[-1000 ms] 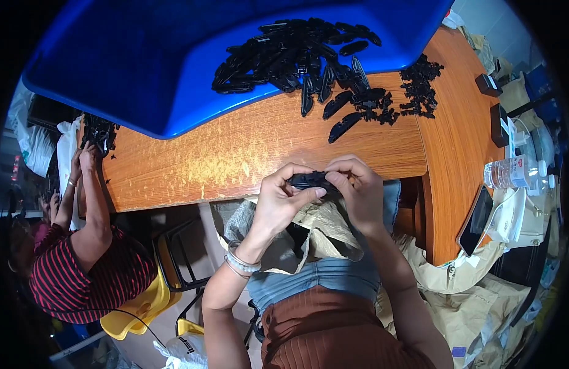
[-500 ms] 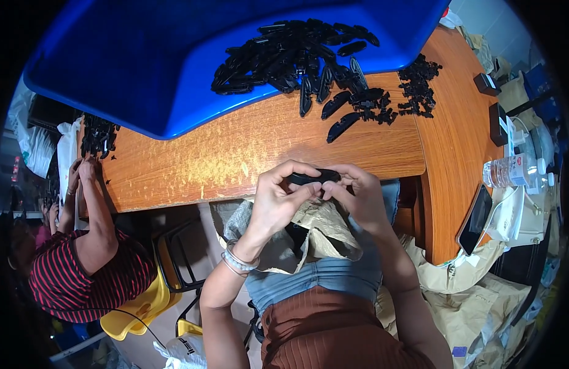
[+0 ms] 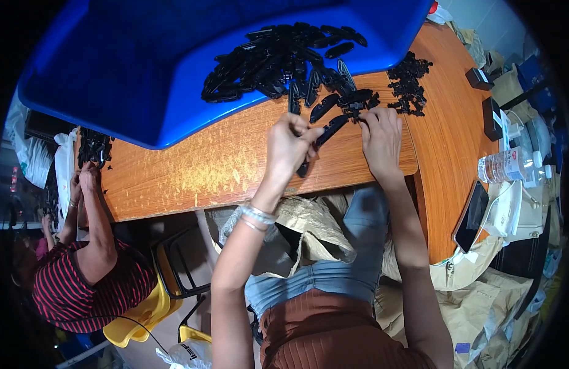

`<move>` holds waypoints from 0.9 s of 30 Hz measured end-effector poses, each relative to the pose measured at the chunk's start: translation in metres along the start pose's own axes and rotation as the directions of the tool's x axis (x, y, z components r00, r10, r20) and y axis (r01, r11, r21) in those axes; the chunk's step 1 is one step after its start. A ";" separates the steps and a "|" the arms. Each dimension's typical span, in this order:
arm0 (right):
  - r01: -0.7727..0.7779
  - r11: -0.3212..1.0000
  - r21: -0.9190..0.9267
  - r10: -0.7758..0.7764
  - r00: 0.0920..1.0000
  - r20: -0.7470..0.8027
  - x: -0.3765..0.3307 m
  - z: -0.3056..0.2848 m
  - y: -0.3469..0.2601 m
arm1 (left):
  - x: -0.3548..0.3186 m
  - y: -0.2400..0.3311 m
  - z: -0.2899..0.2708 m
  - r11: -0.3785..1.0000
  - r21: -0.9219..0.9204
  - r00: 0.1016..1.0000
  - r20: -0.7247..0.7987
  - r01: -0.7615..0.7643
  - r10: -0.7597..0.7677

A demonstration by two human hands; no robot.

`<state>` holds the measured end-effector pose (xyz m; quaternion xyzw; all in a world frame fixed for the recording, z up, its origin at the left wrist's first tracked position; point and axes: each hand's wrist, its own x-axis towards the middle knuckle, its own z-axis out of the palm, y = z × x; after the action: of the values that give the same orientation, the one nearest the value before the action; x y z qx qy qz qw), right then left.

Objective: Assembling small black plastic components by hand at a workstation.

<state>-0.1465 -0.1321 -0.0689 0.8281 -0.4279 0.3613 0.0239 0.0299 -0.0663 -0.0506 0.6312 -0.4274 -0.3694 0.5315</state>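
Observation:
My left hand [image 3: 289,146] is over the table's near part, fingers closed on a long black plastic part [image 3: 303,168], whose end shows below the palm. Its fingertips also meet another curved black part [image 3: 333,129] lying to the right. My right hand [image 3: 383,140] reaches forward with its fingers stretched out and its fingertips at the edge of a cluster of small black clips [image 3: 353,112]. Whether the fingertips touch a clip is hard to see. Further long black parts [image 3: 324,107] lie just beyond both hands.
A tilted blue bin [image 3: 192,80] holds a heap of black parts [image 3: 266,64]. More small clips [image 3: 409,83] lie on the wooden table [image 3: 223,160]. To the right are a phone [image 3: 470,216] and a water bottle [image 3: 501,166]. Brown paper [image 3: 318,227] covers my lap. A co-worker [image 3: 91,277] sits at left.
Both hands were together over my lap around a black part. They have moved apart and forward over the table, the left to the long parts, the right to the clips.

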 end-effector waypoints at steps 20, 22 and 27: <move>-0.088 0.673 0.735 0.081 0.996 0.044 -0.024 -0.039 -0.046 | -0.051 0.003 -0.017 0.976 0.127 0.974 0.166 -0.176 0.154; -0.070 0.655 0.752 0.029 0.997 0.067 -0.024 -0.045 -0.054 | -0.063 0.012 -0.020 0.994 0.055 0.980 0.186 -0.090 0.078; 0.092 0.754 0.650 -0.119 0.993 -0.003 -0.025 -0.047 -0.065 | -0.078 0.030 -0.034 0.993 -0.097 0.974 0.224 0.068 -0.044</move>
<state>-0.1360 -0.0576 -0.0324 0.8147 -0.2295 0.4690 -0.2522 0.0283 0.0165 -0.0145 0.5693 -0.4460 -0.4741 0.5022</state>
